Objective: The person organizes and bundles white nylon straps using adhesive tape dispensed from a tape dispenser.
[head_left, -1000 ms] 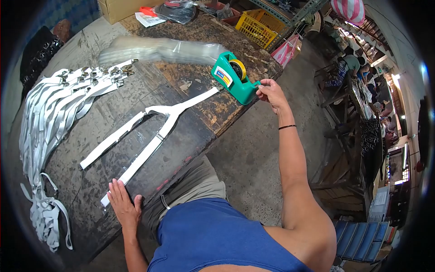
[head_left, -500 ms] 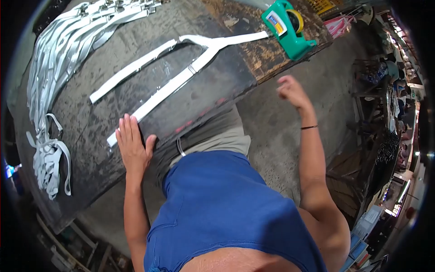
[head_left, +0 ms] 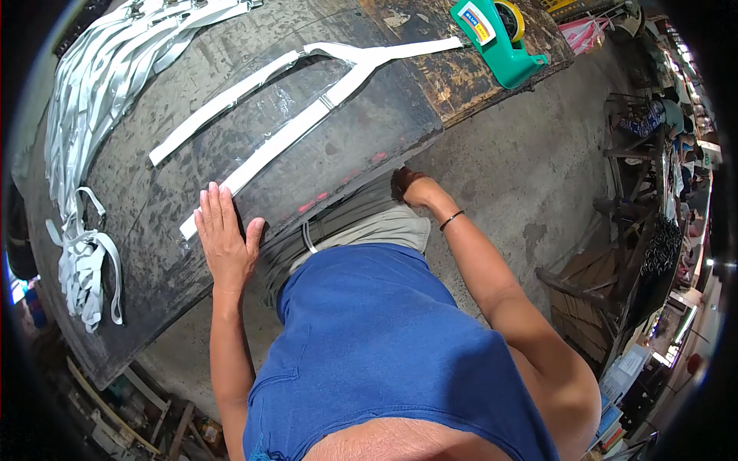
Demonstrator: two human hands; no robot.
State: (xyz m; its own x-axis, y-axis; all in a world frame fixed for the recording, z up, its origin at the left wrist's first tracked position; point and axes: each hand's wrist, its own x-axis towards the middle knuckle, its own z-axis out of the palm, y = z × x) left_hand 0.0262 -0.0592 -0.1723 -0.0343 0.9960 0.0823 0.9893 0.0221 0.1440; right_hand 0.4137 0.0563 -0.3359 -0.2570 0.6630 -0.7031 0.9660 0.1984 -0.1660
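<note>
A pair of white Y-shaped suspenders lies spread on the dark worktable, its single strap pointing toward the tape dispenser. My left hand rests flat on the table near the front edge, fingers stretched and thumb apart. Its fingertips touch or lie beside the lower end of the nearer strap. My right hand is down at the table's front edge, beside my shorts. Shadow darkens its fingers, so whether they hold anything cannot be made out.
A green tape dispenser with a yellow roll stands on the worn wooden part. Many white straps with metal clips lie at the far left, with a tangled bunch below. Another person is at the right, beyond the concrete floor.
My right hand has swung down and left from the open floor area to the table's front edge. My left hand stays flat, and the suspenders remain in place while the view shifts slightly.
</note>
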